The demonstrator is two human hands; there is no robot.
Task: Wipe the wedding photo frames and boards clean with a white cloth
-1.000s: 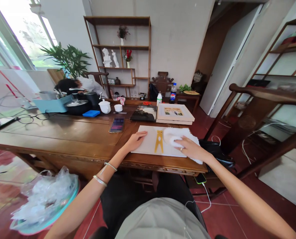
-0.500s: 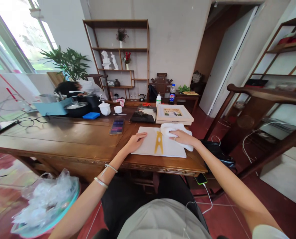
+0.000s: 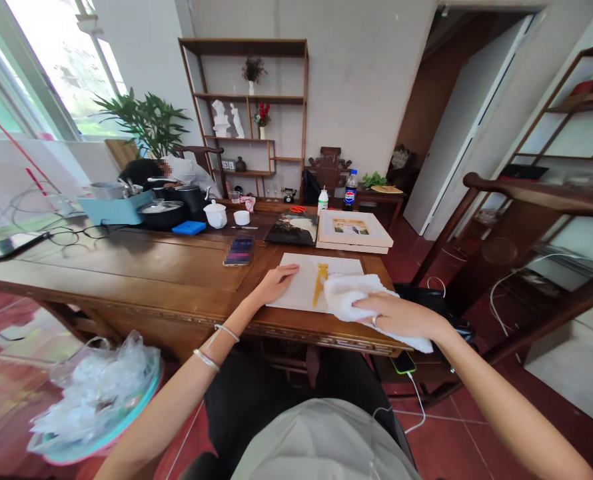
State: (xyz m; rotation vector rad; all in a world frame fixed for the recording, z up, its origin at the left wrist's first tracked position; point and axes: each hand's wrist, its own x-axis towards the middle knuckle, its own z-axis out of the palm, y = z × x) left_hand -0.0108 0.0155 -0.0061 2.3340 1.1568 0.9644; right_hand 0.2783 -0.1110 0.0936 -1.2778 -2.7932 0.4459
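Note:
A white board (image 3: 296, 295) lies flat near the table's front edge, with a yellow A-shaped piece (image 3: 321, 277) on its middle. My left hand (image 3: 275, 283) rests on the board's left side, fingers stretched out. In my right hand (image 3: 401, 316) is a bunched white towel (image 3: 346, 297). The towel covers the board's right front part and the right leg of the yellow piece, and one end hangs past the table edge. Whether the yellow piece is stuck down, I cannot tell.
Behind the board are a framed picture on a box (image 3: 354, 230) and a dark picture (image 3: 291, 229). A phone (image 3: 239, 251) lies to the left. Farther back stand a white teapot (image 3: 215, 215), a cola bottle (image 3: 350, 189) and another person (image 3: 191, 175). A wooden chair (image 3: 506, 247) is at right.
My right hand has drawn the towel toward me, from the board's back right to its front right edge. The towel now hides part of the yellow piece. My left hand stays on the board.

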